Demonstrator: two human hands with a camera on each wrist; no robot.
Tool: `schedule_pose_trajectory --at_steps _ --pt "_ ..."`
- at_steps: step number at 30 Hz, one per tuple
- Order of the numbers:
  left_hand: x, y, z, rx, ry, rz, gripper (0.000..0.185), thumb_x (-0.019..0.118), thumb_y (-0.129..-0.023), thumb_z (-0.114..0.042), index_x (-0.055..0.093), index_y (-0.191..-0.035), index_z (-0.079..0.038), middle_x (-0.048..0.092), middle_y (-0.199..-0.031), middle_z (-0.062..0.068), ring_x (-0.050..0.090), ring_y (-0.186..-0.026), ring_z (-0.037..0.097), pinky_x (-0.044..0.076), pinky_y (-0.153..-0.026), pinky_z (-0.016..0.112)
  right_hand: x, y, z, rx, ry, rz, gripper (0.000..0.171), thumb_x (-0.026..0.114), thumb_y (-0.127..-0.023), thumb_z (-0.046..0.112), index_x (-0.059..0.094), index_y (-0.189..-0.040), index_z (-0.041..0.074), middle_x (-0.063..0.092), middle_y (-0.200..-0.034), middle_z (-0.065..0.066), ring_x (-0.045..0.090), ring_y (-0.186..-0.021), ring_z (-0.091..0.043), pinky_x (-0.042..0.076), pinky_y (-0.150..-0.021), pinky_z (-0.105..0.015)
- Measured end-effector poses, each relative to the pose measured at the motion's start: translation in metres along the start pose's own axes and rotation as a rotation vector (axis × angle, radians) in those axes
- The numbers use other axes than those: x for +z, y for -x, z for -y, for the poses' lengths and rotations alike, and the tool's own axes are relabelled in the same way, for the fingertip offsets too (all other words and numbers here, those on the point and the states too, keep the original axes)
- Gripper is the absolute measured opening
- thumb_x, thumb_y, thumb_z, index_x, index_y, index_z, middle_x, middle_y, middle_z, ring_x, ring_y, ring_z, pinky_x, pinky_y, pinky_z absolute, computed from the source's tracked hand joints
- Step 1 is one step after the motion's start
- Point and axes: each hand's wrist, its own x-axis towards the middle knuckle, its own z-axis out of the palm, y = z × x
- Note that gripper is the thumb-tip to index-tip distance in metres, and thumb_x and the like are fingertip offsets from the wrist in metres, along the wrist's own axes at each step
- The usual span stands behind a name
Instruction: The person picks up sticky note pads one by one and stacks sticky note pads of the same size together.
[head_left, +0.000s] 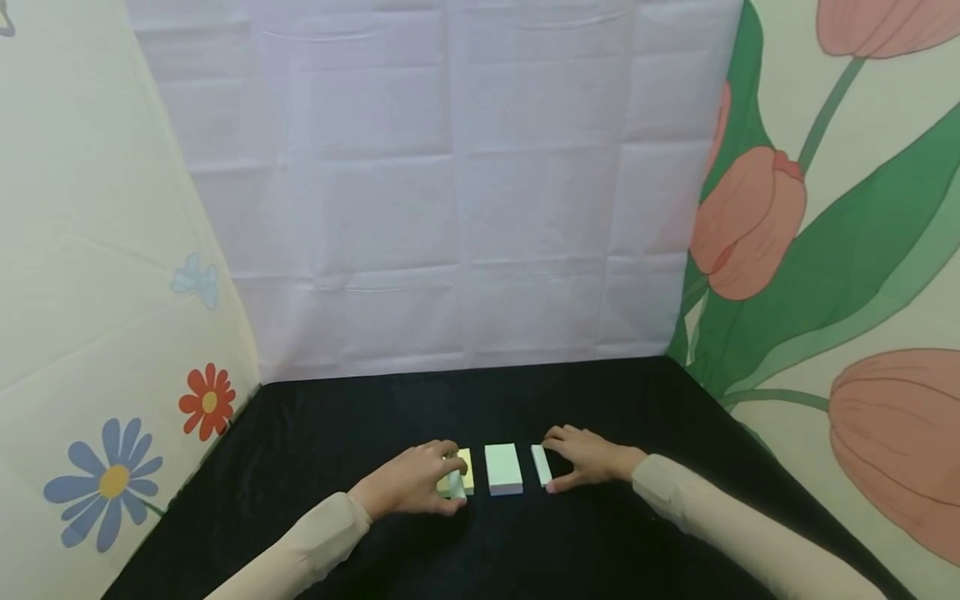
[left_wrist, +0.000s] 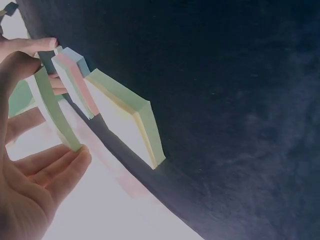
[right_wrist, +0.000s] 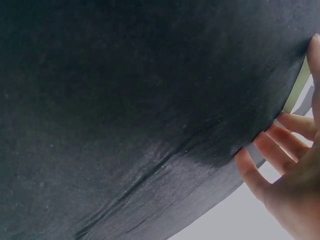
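My left hand pinches a thin pale green pad of sticky notes by its two ends, thumb on one and fingers on the other. Behind that pad in the head view lies a yellow-and-green stack of sticky notes on the black cloth. On the right, another slim pale green pad sits between the thumb and fingertips of my right hand. Its edge shows as a green strip in the right wrist view, the rest hidden by fingers. Between both hands rests a stack with a pale green top.
Black cloth covers the table. A creased white sheet hangs at the back. Flower-printed cloths stand on both sides, with daisies on the left and tulips on the right. The middle stack has pink and blue layers.
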Motion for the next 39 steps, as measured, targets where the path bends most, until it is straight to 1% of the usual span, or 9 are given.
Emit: schedule_pose_trajectory --at_steps 4,8,10,18,25,29,35,39 --pt "0.002 -0.008 -0.002 0.013 0.018 -0.029 0.042 0.069 -0.088 -0.045 0.068 -0.118 -0.016 0.060 -0.123 0.009 0.060 -0.099 0.018 0.052 -0.079 0.031 0.002 0.001 0.000 -0.003 -0.005 -0.003 0.076 0.071 -0.082 0.061 0.057 -0.132 0.004 0.051 -0.128 -0.010 0.048 -0.117 -0.030 0.041 -0.095 -0.056" --pt "0.004 -0.017 -0.004 0.027 0.012 -0.042 0.042 0.068 -0.089 -0.046 0.067 -0.119 -0.017 0.059 -0.127 0.011 0.061 -0.105 0.020 0.052 -0.083 0.033 0.002 0.001 0.001 -0.009 0.006 -0.007 0.078 0.070 -0.083 0.062 0.057 -0.133 0.004 0.051 -0.129 -0.010 0.048 -0.117 -0.030 0.041 -0.095 -0.056" --pt "0.004 -0.022 -0.005 0.036 0.013 -0.044 0.042 0.068 -0.089 -0.045 0.067 -0.119 -0.016 0.059 -0.127 0.011 0.060 -0.105 0.020 0.052 -0.084 0.033 0.002 0.000 0.002 -0.006 0.007 -0.005 0.078 0.070 -0.083 0.062 0.057 -0.133 0.004 0.051 -0.129 -0.010 0.049 -0.117 -0.030 0.041 -0.095 -0.055" --pt "0.007 -0.041 -0.014 0.071 0.003 -0.077 0.044 0.072 -0.086 -0.045 0.069 -0.119 -0.015 0.060 -0.119 0.006 0.057 -0.094 0.012 0.051 -0.079 0.027 0.001 -0.001 0.002 0.018 -0.005 0.011 0.076 0.070 -0.082 0.063 0.059 -0.132 0.006 0.052 -0.125 -0.006 0.049 -0.113 -0.025 0.042 -0.092 -0.051" --pt "0.013 -0.059 -0.019 0.086 0.033 -0.081 0.045 0.071 -0.088 -0.047 0.068 -0.121 -0.016 0.059 -0.123 0.006 0.057 -0.095 0.010 0.049 -0.076 0.021 -0.001 -0.002 -0.001 0.006 -0.023 0.008 0.071 0.070 -0.083 0.060 0.059 -0.129 0.008 0.052 -0.124 -0.004 0.050 -0.112 -0.024 0.043 -0.091 -0.050" --pt "0.014 -0.069 -0.025 0.097 0.044 -0.075 0.045 0.070 -0.089 -0.047 0.068 -0.121 -0.016 0.059 -0.120 0.005 0.056 -0.092 0.010 0.048 -0.072 0.019 0.000 -0.001 0.000 0.000 -0.036 0.014 0.069 0.071 -0.084 0.058 0.059 -0.129 0.008 0.051 -0.125 -0.005 0.049 -0.112 -0.025 0.043 -0.091 -0.052" --pt "0.017 -0.082 -0.031 0.107 0.022 -0.079 0.043 0.068 -0.089 -0.047 0.068 -0.119 -0.016 0.060 -0.117 0.005 0.054 -0.087 0.008 0.044 -0.066 0.017 0.002 0.001 -0.001 -0.030 -0.024 -0.007 0.069 0.070 -0.084 0.059 0.060 -0.130 0.008 0.051 -0.126 -0.006 0.049 -0.113 -0.026 0.043 -0.090 -0.053" --pt "0.021 -0.090 -0.033 0.103 0.022 -0.067 0.045 0.066 -0.090 -0.049 0.068 -0.121 -0.016 0.060 -0.120 0.006 0.056 -0.091 0.009 0.046 -0.068 0.018 0.000 0.000 -0.002 -0.032 -0.011 -0.007 0.071 0.070 -0.084 0.059 0.059 -0.130 0.007 0.051 -0.127 -0.007 0.049 -0.113 -0.026 0.043 -0.090 -0.053"
